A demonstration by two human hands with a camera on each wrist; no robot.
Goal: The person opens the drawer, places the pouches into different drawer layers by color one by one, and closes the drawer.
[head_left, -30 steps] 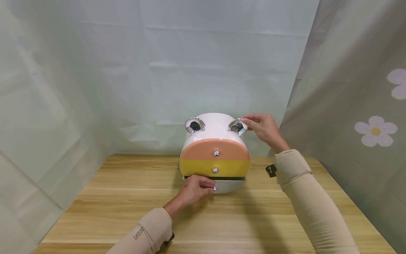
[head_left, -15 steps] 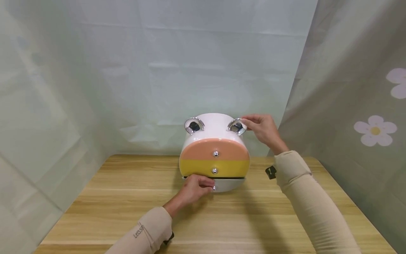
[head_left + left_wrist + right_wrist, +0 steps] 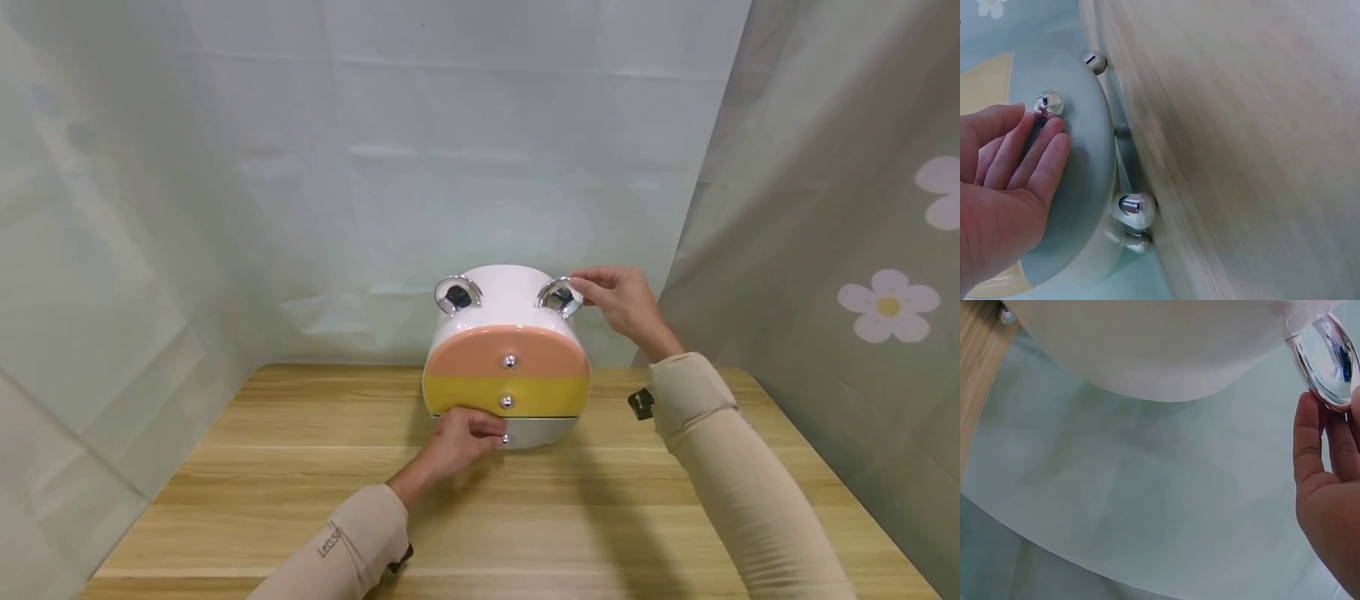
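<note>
Bottom drawer (image 3: 540, 429) nearly home: front almost flush under the yellow drawer (image 3: 507, 397), only a thin dark seam visible between them. Judged as closing, last bit of push left. Pink drawer (image 3: 508, 357) and yellow one both look fully shut.

Left hand (image 3: 459, 440) flat on the bottom drawer front, fingers straight, fingertips (image 3: 1047, 134) right beside its chrome knob (image 3: 1047, 104). Pressing, not gripping; nothing curled round the knob in the left wrist view.

Right hand (image 3: 622, 302) up at the far right of the drawer box (image 3: 507, 296), fingers and thumb pinching the right chrome ear (image 3: 560, 297). Looks like bracing the box against the push. Right wrist view shows fingertips (image 3: 1310, 434) on the rim of that ear (image 3: 1327, 359).

Drawer box: small, rounded, animal-face style. White glossy shell, two chrome ears on top with dark centres, left ear (image 3: 458, 294) untouched. Three stacked drawer fronts, pink over yellow over pale grey-green, each with a small round chrome knob on the centre line. Chrome ball feet (image 3: 1135, 209) underneath, seen from the left wrist.

Position: centre of the wooden tabletop (image 3: 675, 508), toward the far edge, close to the pale curtain (image 3: 375, 167) behind. Flower-print curtain (image 3: 862, 275) on the right. Contents of drawers not visible.
</note>
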